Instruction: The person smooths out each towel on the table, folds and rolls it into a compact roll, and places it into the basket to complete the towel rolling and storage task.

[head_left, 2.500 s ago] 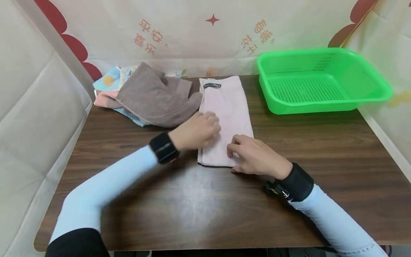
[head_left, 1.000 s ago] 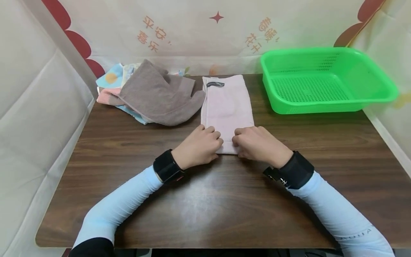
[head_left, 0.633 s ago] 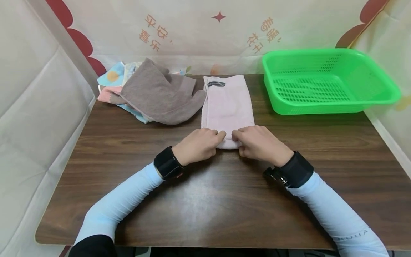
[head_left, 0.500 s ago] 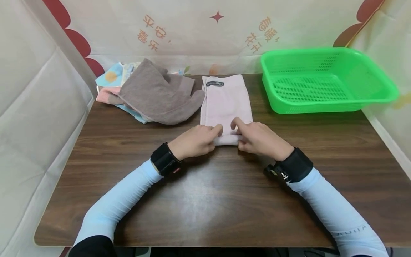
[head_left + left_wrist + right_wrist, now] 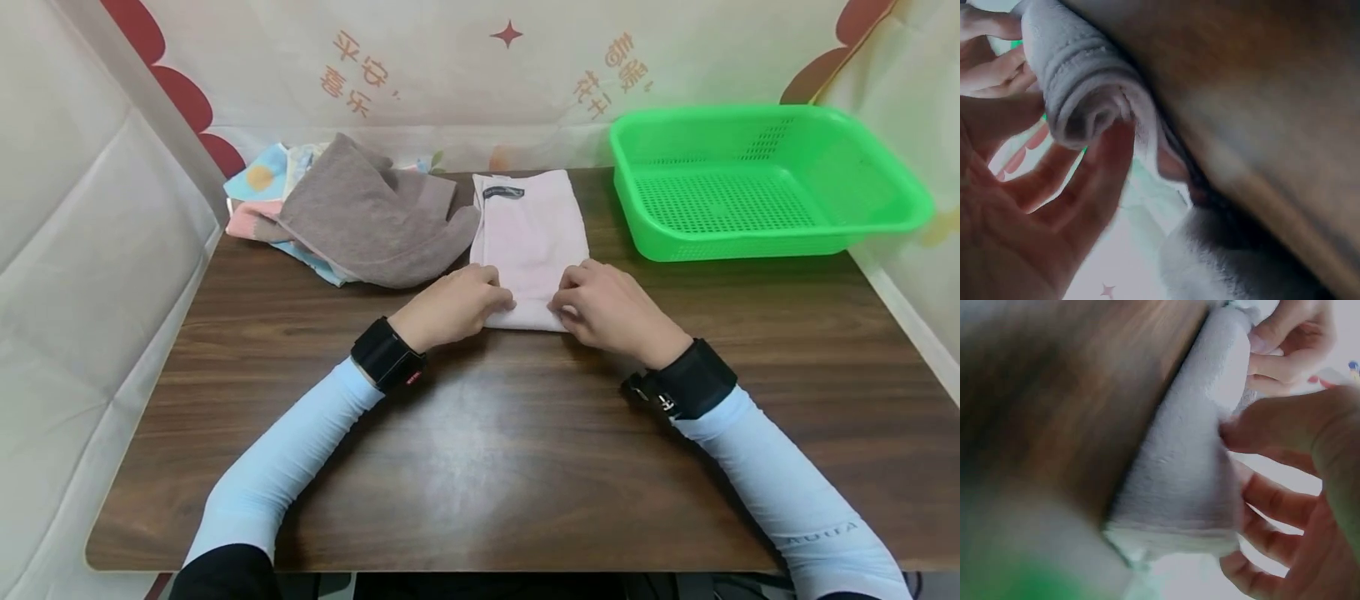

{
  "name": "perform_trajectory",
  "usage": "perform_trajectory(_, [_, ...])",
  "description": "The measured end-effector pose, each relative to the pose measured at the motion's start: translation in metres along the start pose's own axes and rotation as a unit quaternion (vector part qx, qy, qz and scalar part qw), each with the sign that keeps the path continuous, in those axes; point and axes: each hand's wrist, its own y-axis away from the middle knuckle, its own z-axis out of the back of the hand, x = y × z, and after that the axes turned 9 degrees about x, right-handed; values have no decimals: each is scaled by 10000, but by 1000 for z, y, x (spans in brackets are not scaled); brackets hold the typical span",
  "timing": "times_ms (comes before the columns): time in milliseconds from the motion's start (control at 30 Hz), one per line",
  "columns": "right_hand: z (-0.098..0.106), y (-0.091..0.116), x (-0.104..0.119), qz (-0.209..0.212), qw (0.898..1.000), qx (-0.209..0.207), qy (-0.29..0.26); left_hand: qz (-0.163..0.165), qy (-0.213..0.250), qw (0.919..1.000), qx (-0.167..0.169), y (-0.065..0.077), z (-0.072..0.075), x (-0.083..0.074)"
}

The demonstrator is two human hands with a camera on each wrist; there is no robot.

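Observation:
A pale pink towel [image 5: 532, 237] with a small dark label lies lengthwise on the table, its near end rolled up. My left hand [image 5: 453, 304] grips the left end of that roll. In the left wrist view the rolled towel [image 5: 1088, 69] shows a spiral end, with the thumb and a finger of the left hand [image 5: 1035, 206] on either side. My right hand [image 5: 615, 312] holds the roll's right part with bent fingers. In the right wrist view its thumb lies against the near side of the towel [image 5: 1172, 462] and the other fingers are on the far side.
A grey towel [image 5: 375, 217] lies heaped over blue and pink patterned cloths [image 5: 258, 187] at the back left. The green plastic basket [image 5: 750, 242] stands at the back right of the brown wooden table [image 5: 465, 475]. Pale printed sheets [image 5: 450, 75] hang behind.
The near end of the pink towel has been rolled away from the body, so the towel is shorter. Both hands have moved forward with the roll. Basket and grey towel stay put.

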Motion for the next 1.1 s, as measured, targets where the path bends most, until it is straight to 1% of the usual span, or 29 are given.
perform_trajectory(67, [0, 2, 7, 93, 9985, -57, 529, 10, -467, 9989, -41, 1, -1, -3])
perform_trajectory(167, [-2, 3, 16, 61, 9954, -73, 953, 73, -1083, 9941, -49, 2, -2, -10])
perform_trajectory(233, [-5, 3, 20, 7, 9944, -121, 1051, 103, -1443, 9894, -98, 1, -4, -13])
perform_trajectory(300, [-9, 2, 21, 6, 9930, -254, 1150, 98, -1723, 9848, -187, -1, -6, -17])
perform_trajectory(367, [-11, 1, 22, -3, 9922, -372, 1188, 80, -1846, 9823, -299, -4, -8, -20])
perform_trajectory(400, [-12, 0, 21, -11, 9924, -395, 1163, 77, -1828, 9825, -338, -5, -9, -20])
perform_trajectory(467, [-11, -1, 19, -54, 9941, -328, 1031, 71, -1647, 9856, -377, -5, -8, -21])
perform_trajectory(500, [-9, -1, 18, -106, 9958, -197, 883, 55, -1447, 9888, -352, -5, -7, -21])
perform_trajectory(567, [-3, -2, 15, -255, 9982, 197, 505, -15, -921, 9954, -255, -4, -4, -19])
perform_trajectory(633, [3, -1, 12, -375, 9973, 627, 48, -94, -312, 9995, -36, -2, 0, -16])
perform_trajectory(700, [7, 1, 8, -474, 9928, 973, -505, -159, 298, 9990, 285, -2, 2, -12])
perform_trajectory(733, [8, 1, 7, -497, 9905, 1056, -732, -177, 536, 9975, 423, -2, 3, -10])
perform_trajectory(800, [9, 3, 5, -471, 9890, 1005, -975, -163, 856, 9939, 671, -3, 4, -6])
perform_trajectory(867, [10, 4, 7, -332, 9929, 757, -861, -139, 1013, 9913, 825, -4, 3, -4])
perform_trajectory(933, [10, 4, 12, -164, 9983, 434, -366, -82, 1044, 9907, 872, -4, 3, -3])
perform_trajectory(1000, [11, 3, 17, -61, 9997, 156, 164, -10, 1019, 9908, 894, -5, 4, -2])
perform_trajectory(1033, [11, 3, 19, -32, 9993, 93, 368, 20, 997, 9910, 897, -6, 5, -2])
perform_trajectory(1100, [11, 2, 22, -34, 9980, 98, 628, 88, 954, 9914, 887, -7, 6, -2])
